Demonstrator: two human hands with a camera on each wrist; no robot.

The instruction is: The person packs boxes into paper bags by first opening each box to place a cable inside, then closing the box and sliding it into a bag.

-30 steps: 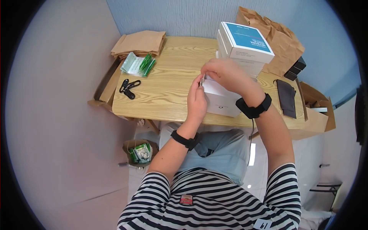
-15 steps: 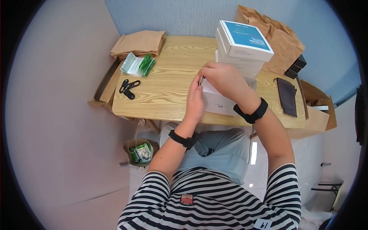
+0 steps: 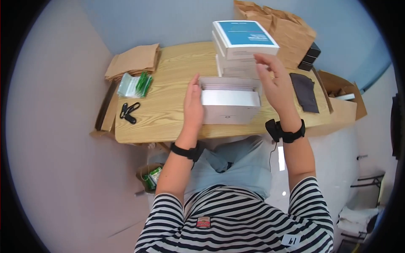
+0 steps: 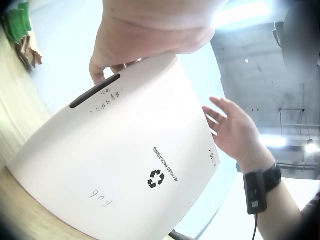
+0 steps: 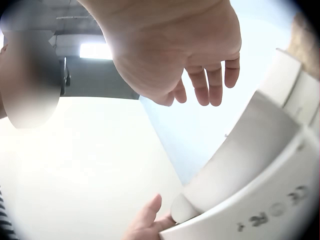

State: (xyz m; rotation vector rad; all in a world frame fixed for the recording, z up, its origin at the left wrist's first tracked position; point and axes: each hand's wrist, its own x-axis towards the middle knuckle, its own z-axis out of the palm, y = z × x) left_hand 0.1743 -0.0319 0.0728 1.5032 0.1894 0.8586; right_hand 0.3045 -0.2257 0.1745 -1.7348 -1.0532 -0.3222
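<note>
A white open-topped box (image 3: 231,114) stands near the table's front edge, with a recycling mark on its front. Inside it, a bright white block (image 3: 230,98) fills the front part. My left hand (image 3: 194,105) rests along the box's left side, fingers pointing up and fingertips near the rim. From the left wrist view the front face (image 4: 150,125) shows printed text and handwritten marks. My right hand (image 3: 274,84) is raised beyond the box's right rim, fingers relaxed and holding nothing; in the right wrist view air shows between it and the box wall (image 5: 235,150).
Behind the box stands a stack of white boxes (image 3: 242,52), topped with a blue-labelled lid. Paper bags (image 3: 133,61), green-and-clear packets (image 3: 135,85) and black clips (image 3: 129,113) lie at left. On the right are a grey pouch (image 3: 304,92) and a cardboard carton (image 3: 344,105).
My right hand has left the box's left rim and moved right across it, uncovering the inside. My left hand stays on the box's left side. The head view has shifted.
</note>
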